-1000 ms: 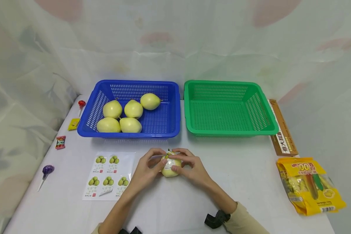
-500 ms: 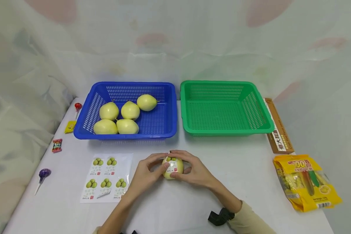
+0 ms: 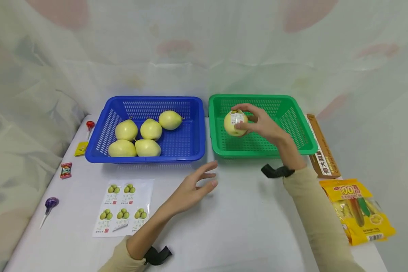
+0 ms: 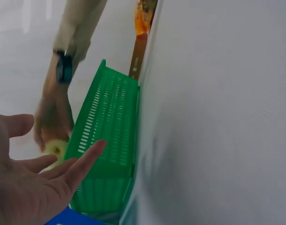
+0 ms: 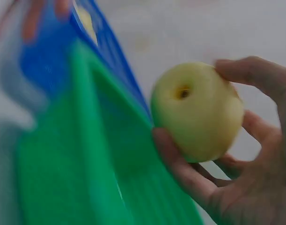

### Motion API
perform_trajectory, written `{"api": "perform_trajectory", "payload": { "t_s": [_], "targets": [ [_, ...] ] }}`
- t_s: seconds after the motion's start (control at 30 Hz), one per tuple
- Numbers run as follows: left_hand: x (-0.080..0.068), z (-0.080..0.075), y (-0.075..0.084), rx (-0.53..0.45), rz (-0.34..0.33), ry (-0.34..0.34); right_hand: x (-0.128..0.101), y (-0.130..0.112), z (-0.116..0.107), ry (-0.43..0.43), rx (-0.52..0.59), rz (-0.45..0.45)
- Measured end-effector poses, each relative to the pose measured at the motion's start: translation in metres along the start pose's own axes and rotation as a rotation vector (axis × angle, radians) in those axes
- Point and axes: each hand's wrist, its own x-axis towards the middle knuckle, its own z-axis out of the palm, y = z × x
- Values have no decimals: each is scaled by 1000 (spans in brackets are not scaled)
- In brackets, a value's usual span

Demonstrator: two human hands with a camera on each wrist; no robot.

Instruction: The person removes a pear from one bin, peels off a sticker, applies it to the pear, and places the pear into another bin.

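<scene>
A pale yellow-green pear (image 3: 229, 126) with a printed label (image 3: 237, 118) on its side is gripped between the thumb and fingers of my right hand (image 3: 263, 124), over the left part of the green basket (image 3: 263, 153). In the right wrist view the pear (image 5: 196, 112) shows its dark-centred bottom end, and the basket rim is blurred below it. My left hand (image 3: 190, 190) hovers above the table in front of the baskets, fingers spread loosely and holding nothing. In the left wrist view the left hand (image 4: 30, 187) has its fingers extended, with the green basket beyond.
A blue basket (image 3: 146, 159) with several pears stands left of the green one. A sticker sheet (image 3: 122, 207) lies front left. Lollipops and wrapped sweets line the left edge. A brown box (image 3: 323, 151) and a yellow candy bag (image 3: 360, 211) are at the right.
Both hands were on the pear at the table's front. The right hand has carried it forward and right over the green basket; the left hand has let go.
</scene>
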Motion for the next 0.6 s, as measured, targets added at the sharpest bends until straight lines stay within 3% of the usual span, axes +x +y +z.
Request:
{"api": "perform_trajectory", "payload": {
  "t_s": [0.1, 0.27, 0.4, 0.6],
  "targets": [
    [11, 4, -1, 9, 14, 20, 34, 16, -20, -45, -54, 134],
    [19, 7, -3, -5, 10, 56, 70, 38, -24, -121, -80, 295],
    [21, 8, -6, -18, 13, 43, 81, 47, -16, -134, -98, 341],
    [21, 9, -10, -22, 14, 42, 86, 49, -2, -109, -84, 332]
  ]
}}
